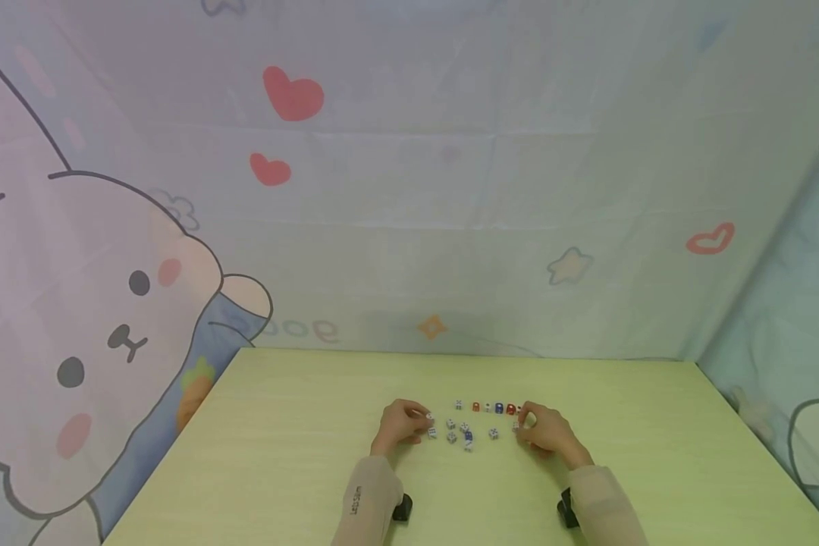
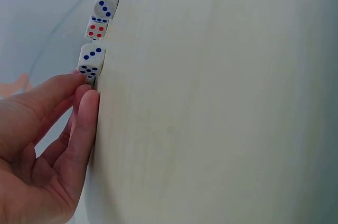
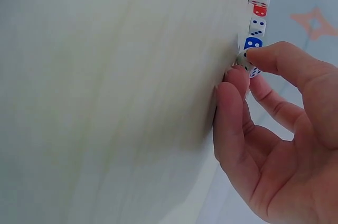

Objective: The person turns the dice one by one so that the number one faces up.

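Observation:
My left hand (image 1: 403, 422) is at the left end of a loose group of small dice. Its thumb and fingers pinch a die (image 2: 91, 81), mostly hidden by the fingertips. Just beyond stands a white die with blue pips (image 2: 92, 59). Across the group, my right hand (image 1: 544, 429) pinches a white die (image 3: 244, 61) between thumb and fingertips, low over the table. Behind that hand runs a back row with a red die (image 1: 475, 407), a white die (image 1: 487, 408), a blue die (image 1: 499, 408) and another red die (image 1: 510, 409).
Between the hands lie several white dice, one of them a lone die (image 1: 494, 434), and a dark blue die (image 1: 468, 436). At the row's left is a separate white die (image 1: 459, 405). The pale yellow table (image 1: 280, 455) ends at a printed cloth backdrop (image 1: 409, 250).

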Available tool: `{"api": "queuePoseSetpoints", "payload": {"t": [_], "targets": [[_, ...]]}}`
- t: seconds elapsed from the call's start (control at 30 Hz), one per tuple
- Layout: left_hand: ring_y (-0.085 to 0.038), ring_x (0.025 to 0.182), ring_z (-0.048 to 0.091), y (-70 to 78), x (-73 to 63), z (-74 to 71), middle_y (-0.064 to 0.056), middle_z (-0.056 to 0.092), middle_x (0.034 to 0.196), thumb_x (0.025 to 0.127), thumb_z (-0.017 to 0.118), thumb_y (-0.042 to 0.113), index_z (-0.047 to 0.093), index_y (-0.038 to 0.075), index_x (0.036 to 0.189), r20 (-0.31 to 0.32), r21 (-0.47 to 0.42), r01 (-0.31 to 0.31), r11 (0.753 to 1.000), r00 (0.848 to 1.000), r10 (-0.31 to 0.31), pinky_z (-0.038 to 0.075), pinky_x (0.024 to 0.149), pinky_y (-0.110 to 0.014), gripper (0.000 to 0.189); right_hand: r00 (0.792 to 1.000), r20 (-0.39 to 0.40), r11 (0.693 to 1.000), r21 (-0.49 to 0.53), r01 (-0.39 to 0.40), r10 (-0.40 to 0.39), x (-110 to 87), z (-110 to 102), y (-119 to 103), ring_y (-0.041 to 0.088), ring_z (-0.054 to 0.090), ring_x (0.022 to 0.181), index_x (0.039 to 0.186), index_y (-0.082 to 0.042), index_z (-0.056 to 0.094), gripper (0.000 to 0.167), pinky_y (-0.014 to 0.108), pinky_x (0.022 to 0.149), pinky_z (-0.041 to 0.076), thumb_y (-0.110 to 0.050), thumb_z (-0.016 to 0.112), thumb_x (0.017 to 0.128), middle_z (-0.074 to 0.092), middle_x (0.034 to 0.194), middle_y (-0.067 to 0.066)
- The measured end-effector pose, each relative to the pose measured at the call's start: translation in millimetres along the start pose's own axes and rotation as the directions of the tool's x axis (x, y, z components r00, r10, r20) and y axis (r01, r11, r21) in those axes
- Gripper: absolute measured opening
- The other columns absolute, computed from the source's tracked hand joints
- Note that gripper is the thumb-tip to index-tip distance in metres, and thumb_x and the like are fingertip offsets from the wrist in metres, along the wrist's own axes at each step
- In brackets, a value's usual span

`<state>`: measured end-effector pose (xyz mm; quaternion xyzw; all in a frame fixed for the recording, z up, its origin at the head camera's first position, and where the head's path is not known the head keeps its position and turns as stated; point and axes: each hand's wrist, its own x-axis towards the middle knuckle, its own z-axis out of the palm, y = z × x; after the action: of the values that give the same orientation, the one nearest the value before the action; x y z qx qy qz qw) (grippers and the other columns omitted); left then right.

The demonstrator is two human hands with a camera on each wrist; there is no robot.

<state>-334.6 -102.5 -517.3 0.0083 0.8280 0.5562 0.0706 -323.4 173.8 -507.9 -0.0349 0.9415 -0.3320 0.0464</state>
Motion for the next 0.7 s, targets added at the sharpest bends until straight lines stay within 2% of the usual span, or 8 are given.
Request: {"api": "queuePoseSetpoints", "payload": {"t": [0.33,0.7], "targets": [[-0.007,0.062,0.059,-1.2,0.2,0.5,-0.006,0.066,0.081,0.078,0.068,0.015,0.066,0.004,0.097,0.002,0.012,-0.009,1.000,1.000,0.009,0.052,0.049,-0.021,0.021,0.999,0.002,0.998,-0.039,0.045,-0.045,-2.6,-0.2,-0.3,0.008,0.036,0.036,0.086,-0.014,0.053,0.012,0.016,0.035,0.033,-0.012,0.063,0.078,0.047,0.045,-0.001],[-0.007,0.063,0.059,-2.1,1.7,0.1,-0.006,0.066,0.081,0.078,0.068,0.015,0.066,0.005,0.096,0.003,0.001,0.000,1.000,1.000,0.000,0.053,0.050,-0.021,0.021,1.000,0.024,0.999,0.041,-0.010,0.009,-4.7,-2.7,-1.3,0.009,0.040,0.040,0.090,-0.008,0.054,0.016,0.018,0.038,0.039,-0.012,0.063,0.079,0.051,0.053,0.001]]}}
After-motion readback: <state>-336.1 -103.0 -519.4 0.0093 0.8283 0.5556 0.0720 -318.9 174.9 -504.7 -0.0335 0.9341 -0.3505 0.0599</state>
